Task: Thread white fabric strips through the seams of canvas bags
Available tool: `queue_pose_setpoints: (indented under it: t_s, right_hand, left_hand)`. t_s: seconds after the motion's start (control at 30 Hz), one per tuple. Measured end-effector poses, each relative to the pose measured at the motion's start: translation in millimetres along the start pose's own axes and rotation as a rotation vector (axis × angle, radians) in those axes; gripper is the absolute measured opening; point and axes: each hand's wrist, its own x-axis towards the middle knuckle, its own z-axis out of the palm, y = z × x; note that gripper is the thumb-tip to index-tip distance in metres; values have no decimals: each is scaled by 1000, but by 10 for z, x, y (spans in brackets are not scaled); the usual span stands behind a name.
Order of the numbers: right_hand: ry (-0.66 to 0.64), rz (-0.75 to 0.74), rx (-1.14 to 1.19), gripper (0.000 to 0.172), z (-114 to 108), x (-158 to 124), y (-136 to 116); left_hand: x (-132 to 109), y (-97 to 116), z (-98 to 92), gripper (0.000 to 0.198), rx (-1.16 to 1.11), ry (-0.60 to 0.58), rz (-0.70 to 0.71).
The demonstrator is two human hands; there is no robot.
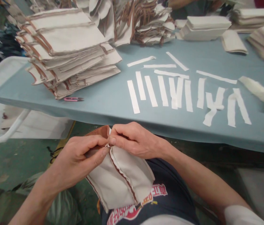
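A cream fabric piece (122, 175) with brown-edged seams hangs over my lap, its brown side showing at the top. My left hand (85, 156) pinches its upper edge between thumb and fingers. Right beside it, my right hand (134, 139) grips the same edge, the fingertips of both hands nearly touching at the seam. What lies between the fingertips is too small to make out.
Ahead is a blue-covered table (99, 106) with a tall stack of cream pieces (68, 47), pink thread snips (73, 99), several white strips (162, 90) and folded cream bundles (204, 28). A white plastic bin (5, 131) stands at left.
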Motion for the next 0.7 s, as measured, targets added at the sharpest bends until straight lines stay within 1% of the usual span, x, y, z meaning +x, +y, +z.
queue_pose_setpoints:
  t_s: [0.07,0.2,0.27,0.33,0.4,0.47,0.5,0.57,0.6,0.7]
  right_hand:
    - [13,39,4,33,8,12,7]
    - [47,68,-83,29,36,22,28]
    - [60,71,-124,29,47,13,39]
    - [79,52,-107,27,45,-5,55]
    - [97,-6,-38,22,29,-33,73]
    - [100,-109,1,16,8,-67,88]
    - [97,-171,-15,13,-1,-83,92]
    - [100,-287,-115,10,-9,-111,97]
    - [104,-336,-184,11,-7,-122,97]
    - [120,-406,-387,20,9,-148,86]
  left_hand:
    - [33,20,-3,24,49,-2,-8]
    - [70,69,-36,22,149,-46,-34]
    - [64,95,-44,22,149,-58,-56]
    - [37,110,-39,22,118,-51,-94]
    - [-10,108,-29,24,86,-40,-150]
    - [-68,90,-28,24,41,-52,-195]
    - [-95,79,-34,23,12,-65,-207]
    - [-136,64,-53,19,-41,-77,-210]
    - [-148,62,-63,18,-62,-79,-208]
    - [-162,77,-81,16,-98,-61,-200]
